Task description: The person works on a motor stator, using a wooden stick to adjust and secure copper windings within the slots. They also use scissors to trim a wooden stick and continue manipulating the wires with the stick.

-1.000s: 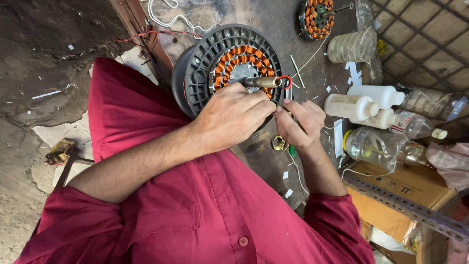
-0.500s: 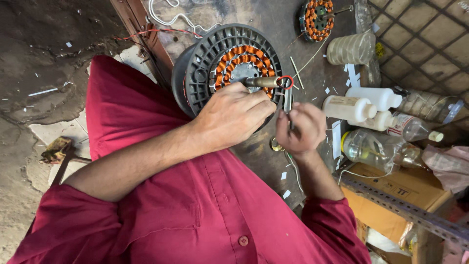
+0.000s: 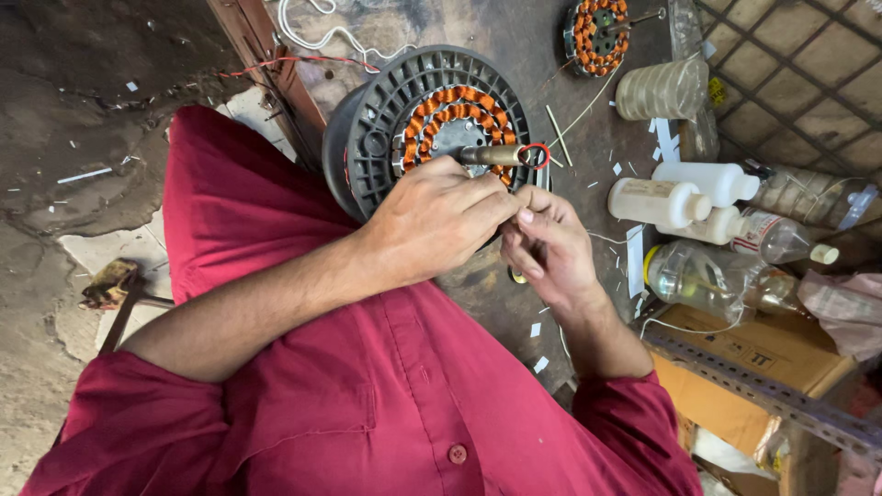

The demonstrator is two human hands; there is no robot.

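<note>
Hands now pinched together at frame centre, left hand [image 3: 432, 216] and right hand [image 3: 548, 243] closed on a wire, below the stator [image 3: 427, 124], right having dropped from the shaft [image 3: 491, 154].

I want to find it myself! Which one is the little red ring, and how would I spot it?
Start at the big round grey motor housing with orange copper coils on the bench. A brass-coloured shaft sticks out of its middle, just above the left hand and right hand. The red ring loops around the shaft's tip, the only thin red circle there.
</note>
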